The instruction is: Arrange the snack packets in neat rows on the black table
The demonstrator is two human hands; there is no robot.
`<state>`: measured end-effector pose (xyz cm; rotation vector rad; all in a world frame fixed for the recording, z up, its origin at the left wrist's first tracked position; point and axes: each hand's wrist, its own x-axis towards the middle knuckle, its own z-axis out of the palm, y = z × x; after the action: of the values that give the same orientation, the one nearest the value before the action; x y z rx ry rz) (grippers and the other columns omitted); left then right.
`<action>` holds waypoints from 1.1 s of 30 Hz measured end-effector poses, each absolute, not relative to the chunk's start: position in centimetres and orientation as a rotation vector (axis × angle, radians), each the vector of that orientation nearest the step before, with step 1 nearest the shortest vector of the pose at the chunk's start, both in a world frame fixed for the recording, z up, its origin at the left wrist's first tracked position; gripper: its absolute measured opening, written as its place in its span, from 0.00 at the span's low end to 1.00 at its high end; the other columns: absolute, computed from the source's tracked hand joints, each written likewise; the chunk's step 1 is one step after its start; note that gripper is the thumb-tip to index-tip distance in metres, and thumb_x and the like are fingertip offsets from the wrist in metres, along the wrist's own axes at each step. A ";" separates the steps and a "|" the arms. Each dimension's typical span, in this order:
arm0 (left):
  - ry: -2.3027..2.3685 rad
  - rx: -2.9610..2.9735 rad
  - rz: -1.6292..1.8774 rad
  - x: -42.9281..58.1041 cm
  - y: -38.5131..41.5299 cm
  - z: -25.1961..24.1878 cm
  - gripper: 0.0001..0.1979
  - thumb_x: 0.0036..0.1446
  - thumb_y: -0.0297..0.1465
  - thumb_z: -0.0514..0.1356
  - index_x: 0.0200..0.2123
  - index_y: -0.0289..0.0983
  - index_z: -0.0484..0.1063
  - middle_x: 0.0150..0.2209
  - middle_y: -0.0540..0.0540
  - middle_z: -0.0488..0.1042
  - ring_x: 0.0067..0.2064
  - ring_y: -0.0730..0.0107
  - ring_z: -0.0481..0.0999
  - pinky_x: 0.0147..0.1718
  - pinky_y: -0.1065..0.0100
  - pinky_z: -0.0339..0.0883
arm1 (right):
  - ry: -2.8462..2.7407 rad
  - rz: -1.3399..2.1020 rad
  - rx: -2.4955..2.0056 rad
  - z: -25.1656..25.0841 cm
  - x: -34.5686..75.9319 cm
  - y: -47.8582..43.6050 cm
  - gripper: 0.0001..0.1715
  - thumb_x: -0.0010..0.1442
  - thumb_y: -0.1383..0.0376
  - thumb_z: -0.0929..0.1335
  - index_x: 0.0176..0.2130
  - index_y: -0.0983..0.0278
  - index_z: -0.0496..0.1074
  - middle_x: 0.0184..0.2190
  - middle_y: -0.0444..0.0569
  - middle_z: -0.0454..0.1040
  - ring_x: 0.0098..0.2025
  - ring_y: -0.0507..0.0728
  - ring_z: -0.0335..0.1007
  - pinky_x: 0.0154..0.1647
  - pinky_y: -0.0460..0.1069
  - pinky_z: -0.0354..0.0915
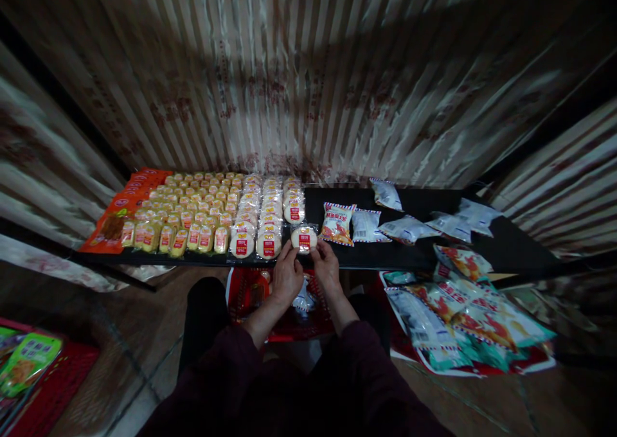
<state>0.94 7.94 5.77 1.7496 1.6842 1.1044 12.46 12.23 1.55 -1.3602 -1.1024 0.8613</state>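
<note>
The left hand (286, 276) and right hand (328, 270) meet at the near edge of the black shelf (371, 255), their fingers holding a round wrapped biscuit (304, 239) from its near left and near right sides. The biscuit lies at the near end of the third column of round packs, with a gap before the packs (294, 211) farther back. Left of it run two longer columns of round biscuits (268, 244), then rows of small yellow cakes (179, 241), with an orange bag (113, 215) at the far left. Just right lies a red-and-white snack bag (337, 225); silvery bags (407, 229) are scattered beyond. Below the hands is a red basket (308, 329).
</note>
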 end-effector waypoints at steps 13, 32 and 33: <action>1.651 1.795 1.123 1.5 9.5 5.4 0.26 0.50 0.18 0.51 0.53 0.34 0.67 0.65 0.39 0.55 0.66 0.56 0.52 0.63 0.52 0.53 | -1.135 0.850 -1.389 2.1 12.1 15.1 0.23 0.51 0.55 0.65 0.44 0.65 0.71 0.39 0.52 0.76 0.39 0.59 0.71 0.44 0.55 0.67; 1.697 1.844 1.044 2.3 11.8 4.7 0.28 0.48 0.17 0.50 0.55 0.28 0.64 0.66 0.34 0.50 0.68 0.54 0.44 0.65 0.52 0.48 | -1.219 0.778 -1.435 1.7 11.5 18.5 0.19 0.52 0.59 0.64 0.43 0.63 0.70 0.41 0.53 0.76 0.41 0.58 0.72 0.47 0.56 0.66; 1.698 1.842 1.044 2.3 11.9 4.7 0.28 0.48 0.17 0.50 0.56 0.28 0.64 0.66 0.34 0.50 0.68 0.54 0.43 0.65 0.52 0.48 | -1.227 0.764 -1.440 1.8 11.5 18.6 0.19 0.52 0.60 0.64 0.43 0.64 0.70 0.40 0.53 0.76 0.41 0.59 0.72 0.46 0.56 0.66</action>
<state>2.30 11.92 4.72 1.8421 1.6979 1.0435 11.47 18.62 1.77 -1.4396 -1.2269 0.7642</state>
